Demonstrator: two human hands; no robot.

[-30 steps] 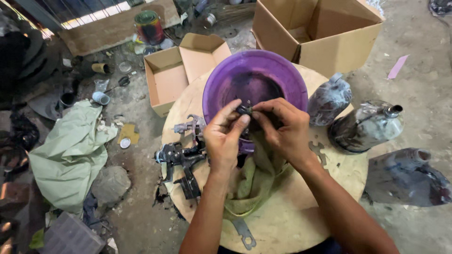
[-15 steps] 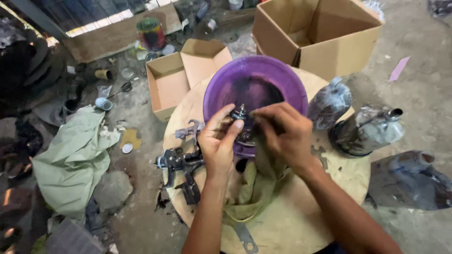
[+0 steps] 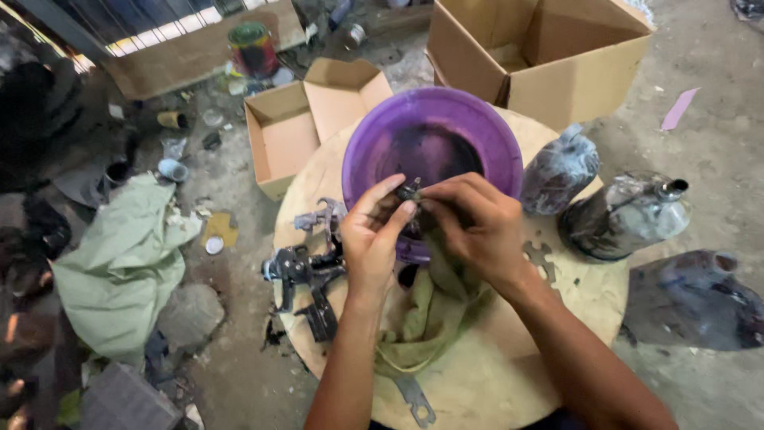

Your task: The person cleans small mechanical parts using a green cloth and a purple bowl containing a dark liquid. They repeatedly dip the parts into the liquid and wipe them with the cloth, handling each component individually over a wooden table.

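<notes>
Small dark part (image 3: 410,191) pinched between left hand (image 3: 374,239) and right hand (image 3: 477,227) fingertips, above purple basin (image 3: 374,143)

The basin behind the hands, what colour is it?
The basin is purple, with a dark stained bottom; the head view shows it, the only view here.

A rough paint workshop: stained concrete floor (image 3: 700,151), spray-gun parts (image 3: 306,271), cardboard boxes (image 3: 549,56), paint tin (image 3: 253,48).

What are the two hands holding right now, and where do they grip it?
Both hands pinch one small dark part over the purple bowl. The left hand and right hand grip it at its sides with their fingertips. What kind of part it is cannot be told.
</notes>
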